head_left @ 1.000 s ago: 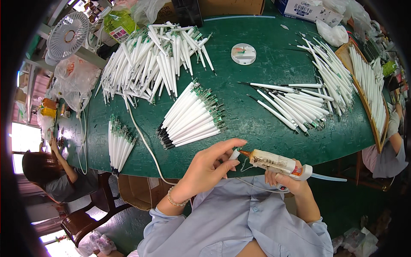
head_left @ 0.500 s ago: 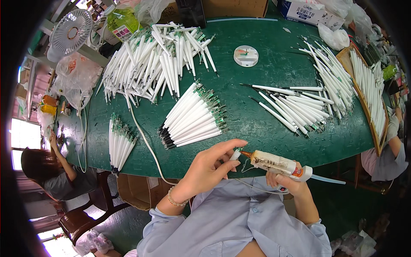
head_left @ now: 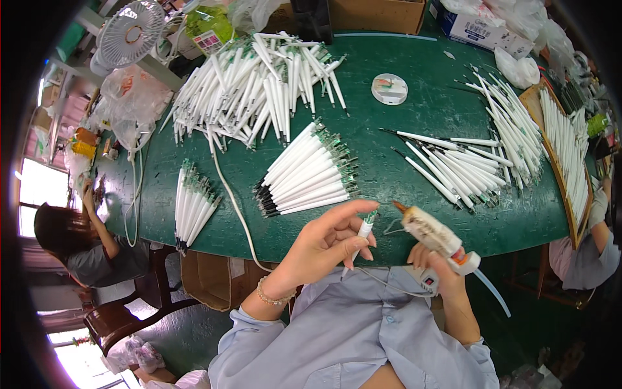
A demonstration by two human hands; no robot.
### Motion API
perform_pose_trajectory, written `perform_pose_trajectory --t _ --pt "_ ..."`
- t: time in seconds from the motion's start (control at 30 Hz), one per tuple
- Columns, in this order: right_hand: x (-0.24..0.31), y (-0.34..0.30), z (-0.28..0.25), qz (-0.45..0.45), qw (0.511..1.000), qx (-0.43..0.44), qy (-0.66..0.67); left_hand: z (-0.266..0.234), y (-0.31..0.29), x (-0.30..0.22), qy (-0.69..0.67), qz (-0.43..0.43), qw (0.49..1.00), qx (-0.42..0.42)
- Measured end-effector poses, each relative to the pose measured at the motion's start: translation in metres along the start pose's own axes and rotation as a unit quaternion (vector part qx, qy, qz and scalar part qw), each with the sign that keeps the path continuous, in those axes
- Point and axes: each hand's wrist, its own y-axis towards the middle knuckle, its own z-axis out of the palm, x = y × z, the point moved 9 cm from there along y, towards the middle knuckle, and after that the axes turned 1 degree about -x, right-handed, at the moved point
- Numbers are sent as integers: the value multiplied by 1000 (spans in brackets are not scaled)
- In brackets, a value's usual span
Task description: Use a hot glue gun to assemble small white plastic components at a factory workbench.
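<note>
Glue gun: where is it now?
Head view, right of centre: the glue gun is in the right hand, over the near edge of the table, its tip right of the white stick in the left hand.

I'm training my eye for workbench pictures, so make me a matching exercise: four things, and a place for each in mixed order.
Things
1. Slim white pen-like stick with a green end
2. Stained white glue gun with a brownish tip
3. White fan with a round cage
4. Shallow brown wooden tray

Places
A. Toward the right side of the green table
B. In the right hand
C. Near the picture's upper left
D. In the left hand

Pairs: 1-D, 2-B, 3-C, 4-A
</note>
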Motion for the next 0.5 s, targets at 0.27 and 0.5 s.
perform_pose_trajectory --t 0.27,0.5 --pt "5 4 -7 -39 997 -20 71 -8 -8 0 -94 -9 996 -3" --pt "14 3 -6 -63 996 -36 56 -36 -40 -21 -33 10 997 -65"
